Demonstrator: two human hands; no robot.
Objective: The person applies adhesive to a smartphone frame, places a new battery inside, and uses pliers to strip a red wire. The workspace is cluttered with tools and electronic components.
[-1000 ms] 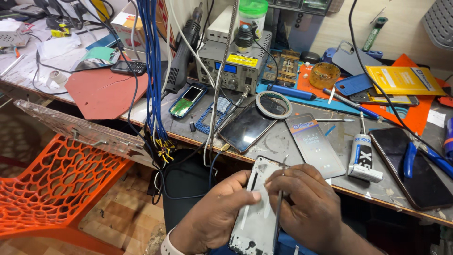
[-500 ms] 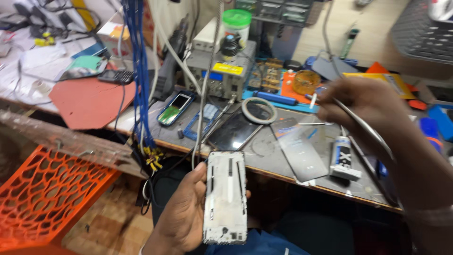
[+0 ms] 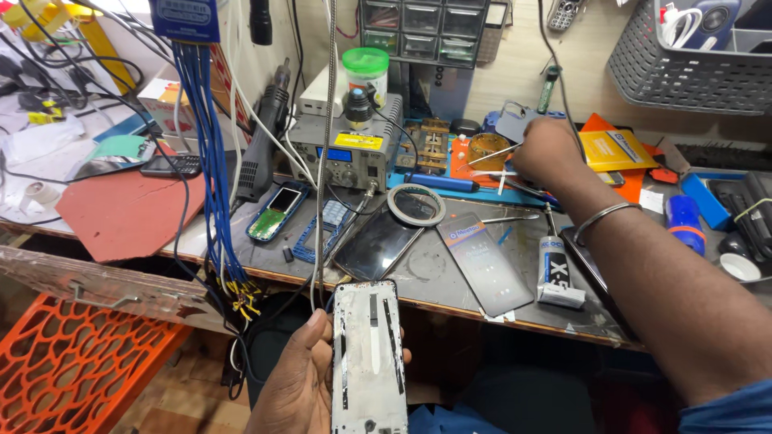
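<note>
Gripped upright in the left hand (image 3: 301, 386) is a bare phone frame (image 3: 368, 358), thumb along its edge. Far beyond it, the right hand (image 3: 547, 153) pinches tweezers (image 3: 492, 154) beside an orange dish (image 3: 489, 149).

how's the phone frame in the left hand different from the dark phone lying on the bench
The phone frame is pale grey, stripped open with black strips showing, and held upright in the left hand. The dark phone has a glossy black face, lies flat and tilted on the bench, untouched. Both are slim rectangles.
</note>
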